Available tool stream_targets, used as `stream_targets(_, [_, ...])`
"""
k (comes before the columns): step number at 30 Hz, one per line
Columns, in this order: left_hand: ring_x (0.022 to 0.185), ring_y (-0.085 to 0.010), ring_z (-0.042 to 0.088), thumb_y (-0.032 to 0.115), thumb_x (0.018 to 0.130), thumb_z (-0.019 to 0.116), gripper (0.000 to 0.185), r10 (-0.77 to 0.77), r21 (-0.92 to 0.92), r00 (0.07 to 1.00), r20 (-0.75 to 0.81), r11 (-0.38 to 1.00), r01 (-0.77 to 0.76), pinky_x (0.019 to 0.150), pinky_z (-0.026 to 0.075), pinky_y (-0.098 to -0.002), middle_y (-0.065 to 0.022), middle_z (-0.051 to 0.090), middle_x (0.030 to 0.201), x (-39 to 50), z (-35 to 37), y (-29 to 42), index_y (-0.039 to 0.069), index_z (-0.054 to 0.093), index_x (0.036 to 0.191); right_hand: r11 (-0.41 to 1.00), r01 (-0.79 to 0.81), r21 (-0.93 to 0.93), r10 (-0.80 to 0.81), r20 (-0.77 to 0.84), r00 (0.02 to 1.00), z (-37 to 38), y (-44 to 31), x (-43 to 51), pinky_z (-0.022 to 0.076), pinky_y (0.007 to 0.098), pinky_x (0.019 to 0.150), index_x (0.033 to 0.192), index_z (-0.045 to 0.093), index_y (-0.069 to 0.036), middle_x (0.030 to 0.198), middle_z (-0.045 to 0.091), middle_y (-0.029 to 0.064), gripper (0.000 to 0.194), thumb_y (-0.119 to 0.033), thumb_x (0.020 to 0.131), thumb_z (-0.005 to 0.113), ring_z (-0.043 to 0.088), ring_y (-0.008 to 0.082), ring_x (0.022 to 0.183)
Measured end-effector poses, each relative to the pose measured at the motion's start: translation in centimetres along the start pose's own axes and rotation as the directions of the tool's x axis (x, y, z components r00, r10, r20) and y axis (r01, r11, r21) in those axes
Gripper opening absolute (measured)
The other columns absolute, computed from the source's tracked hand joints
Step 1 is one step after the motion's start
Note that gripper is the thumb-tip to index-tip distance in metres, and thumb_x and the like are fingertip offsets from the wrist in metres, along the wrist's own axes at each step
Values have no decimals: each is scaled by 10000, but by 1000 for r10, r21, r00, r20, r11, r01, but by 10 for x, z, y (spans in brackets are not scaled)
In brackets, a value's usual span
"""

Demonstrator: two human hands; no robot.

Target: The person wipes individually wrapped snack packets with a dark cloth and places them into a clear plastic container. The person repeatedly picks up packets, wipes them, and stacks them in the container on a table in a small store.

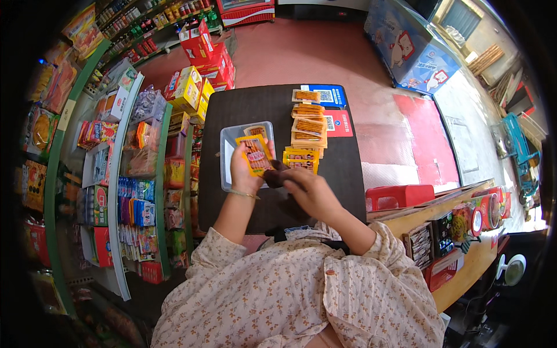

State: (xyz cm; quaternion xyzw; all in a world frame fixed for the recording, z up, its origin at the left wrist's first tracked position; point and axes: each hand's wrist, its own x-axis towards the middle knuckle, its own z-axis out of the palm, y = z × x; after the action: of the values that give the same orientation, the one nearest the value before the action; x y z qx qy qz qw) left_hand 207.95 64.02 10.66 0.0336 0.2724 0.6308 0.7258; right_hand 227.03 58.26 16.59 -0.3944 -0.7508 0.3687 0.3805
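My left hand holds a yellow snack packet with a clear window over reddish-brown sticks. In my right hand is a dark brown cloth, blurred, whose edge meets the packet's lower right corner. Beneath the left hand sits a translucent plastic box with another packet at its far end. To the right lies a column of overlapping snack packets, mostly showing pale backs and orange sticks. The nearest packets in it show yellow printed fronts.
The dark table also bears a blue code card and a red one. Stocked shelves stand close on the left, with stacked cartons beyond. A red plastic stool and a wooden counter flank the right.
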Motion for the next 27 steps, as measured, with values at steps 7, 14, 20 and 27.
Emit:
stream_targets(7, [908, -267, 617, 443, 949, 382, 495, -72, 36, 985, -155, 996, 79, 824, 475, -428, -148, 639, 1023, 25, -47, 23, 10, 543, 1127, 961, -221, 166, 246, -150, 958, -40, 15, -18, 486, 302, 778, 1106, 616, 30, 914, 649, 139, 227, -139, 960, 576, 624, 208, 826])
stream_targets(14, [855, -145, 584, 154, 846, 702, 307, 225, 505, 944, -242, 860, -75, 744, 467, -271, -29, 604, 919, 67, -83, 5, 47, 536, 1081, 944, -251, 214, 283, -132, 950, -38, 18, -26, 472, 280, 767, 1089, 602, 33, 897, 636, 120, 210, -134, 966, 568, 598, 172, 814])
stream_targets(20, [997, -198, 584, 100, 810, 739, 539, 564, 793, 819, -109, 546, -270, 877, 480, -317, -103, 567, 1126, 86, -87, -23, -9, 443, 1247, 937, -255, 238, 290, -125, 949, -40, 17, -24, 471, 279, 779, 1108, 600, 32, 921, 636, 118, 218, -132, 969, 563, 599, 173, 835])
stream_targets(27, [1202, -315, 472, 216, 738, 822, 760, 735, 981, 651, -190, 168, 96, 983, 447, -387, -200, 408, 1313, 104, -73, -31, 8, 400, 1336, 928, -267, 260, 307, -126, 943, -45, 19, -24, 470, 279, 785, 1121, 596, 31, 926, 637, 115, 222, -127, 970, 557, 602, 177, 843])
